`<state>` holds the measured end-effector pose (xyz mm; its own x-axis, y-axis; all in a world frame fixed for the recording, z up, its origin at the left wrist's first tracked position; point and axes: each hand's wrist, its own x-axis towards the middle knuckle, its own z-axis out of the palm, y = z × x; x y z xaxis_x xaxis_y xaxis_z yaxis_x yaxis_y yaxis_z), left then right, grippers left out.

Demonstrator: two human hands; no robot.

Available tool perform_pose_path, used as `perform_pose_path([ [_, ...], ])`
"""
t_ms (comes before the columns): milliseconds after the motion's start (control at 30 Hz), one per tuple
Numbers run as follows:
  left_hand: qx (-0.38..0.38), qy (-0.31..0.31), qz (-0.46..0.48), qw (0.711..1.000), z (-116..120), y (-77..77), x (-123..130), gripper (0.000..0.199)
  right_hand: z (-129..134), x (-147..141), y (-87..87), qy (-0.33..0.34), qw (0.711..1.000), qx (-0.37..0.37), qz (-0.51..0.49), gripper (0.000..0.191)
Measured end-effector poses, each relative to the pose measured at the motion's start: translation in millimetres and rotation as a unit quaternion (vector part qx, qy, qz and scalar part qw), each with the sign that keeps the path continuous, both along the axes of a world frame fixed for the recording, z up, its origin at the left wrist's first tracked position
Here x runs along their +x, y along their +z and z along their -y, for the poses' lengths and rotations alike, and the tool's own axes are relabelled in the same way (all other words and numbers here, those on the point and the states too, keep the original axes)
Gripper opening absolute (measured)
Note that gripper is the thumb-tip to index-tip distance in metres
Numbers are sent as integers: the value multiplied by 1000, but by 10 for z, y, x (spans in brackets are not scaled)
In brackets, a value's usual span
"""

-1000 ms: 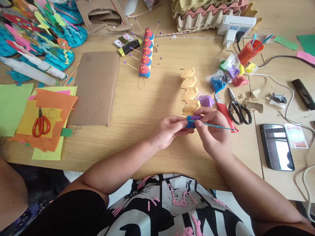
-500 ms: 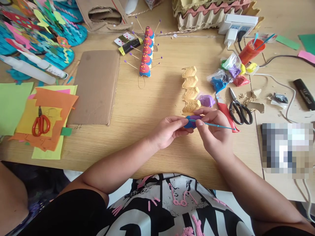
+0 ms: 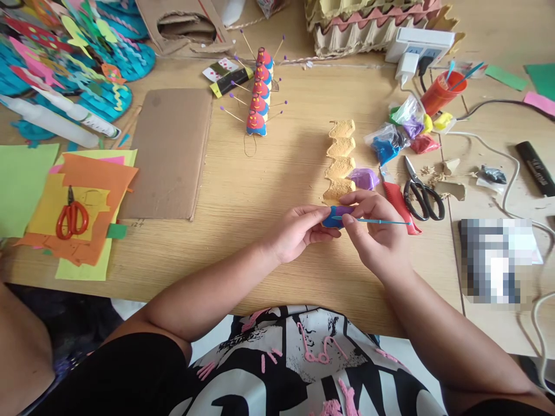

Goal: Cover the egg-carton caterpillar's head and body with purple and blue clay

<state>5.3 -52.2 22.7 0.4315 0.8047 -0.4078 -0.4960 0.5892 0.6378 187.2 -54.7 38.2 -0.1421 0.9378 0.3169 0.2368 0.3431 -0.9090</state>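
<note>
A strip of yellow egg-carton humps (image 3: 341, 167) stands upright from front to back, its near end covered in blue and purple clay (image 3: 335, 215). My left hand (image 3: 299, 231) pinches this near end from the left. In my right hand (image 3: 375, 231) is a thin blue modelling tool (image 3: 384, 222), its tip over the blue clay, while the fingers rest by the purple part. Behind my right hand lies a bag of purple clay (image 3: 364, 178). Farther back on the left, a red and blue caterpillar (image 3: 259, 95) has purple-tipped sticks in its sides.
Black-handled scissors (image 3: 422, 193), a red cutter (image 3: 399, 202) and clay bags (image 3: 385, 147) lie right of the strip. A cardboard sheet (image 3: 169, 153) and coloured papers with red scissors (image 3: 73, 219) are on the left. Egg cartons (image 3: 368, 34) and a power strip (image 3: 418, 43) sit behind.
The yellow strip's far end has swung slightly to the right. The tool in my right hand has tilted to lie more level, its tip slightly lower on the blue clay.
</note>
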Motion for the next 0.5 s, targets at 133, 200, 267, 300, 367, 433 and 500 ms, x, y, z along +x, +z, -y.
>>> perform_pose_path([
  [133,9,4,2,1000,-2,4,4,34,-10,8,-18,0,1000,0,2,19],
  [200,11,9,1,1000,-1,8,11,37,-11,9,-15,1,1000,-4,1,21],
  [267,11,15,-3,1000,2,7,20,39,-10,7,-4,2,1000,-10,-2,21],
  [300,11,18,-6,1000,4,5,23,38,-10,4,2,0,1000,-13,-5,21],
  [367,9,20,-14,1000,8,0,28,37,-11,-2,13,-5,1000,-16,-8,21],
  [433,8,20,-19,1000,11,-2,30,37,-13,-9,20,-9,1000,-12,-6,22],
  [500,8,20,-24,999,13,-1,30,37,-13,-13,22,-12,1000,-7,-4,23],
])
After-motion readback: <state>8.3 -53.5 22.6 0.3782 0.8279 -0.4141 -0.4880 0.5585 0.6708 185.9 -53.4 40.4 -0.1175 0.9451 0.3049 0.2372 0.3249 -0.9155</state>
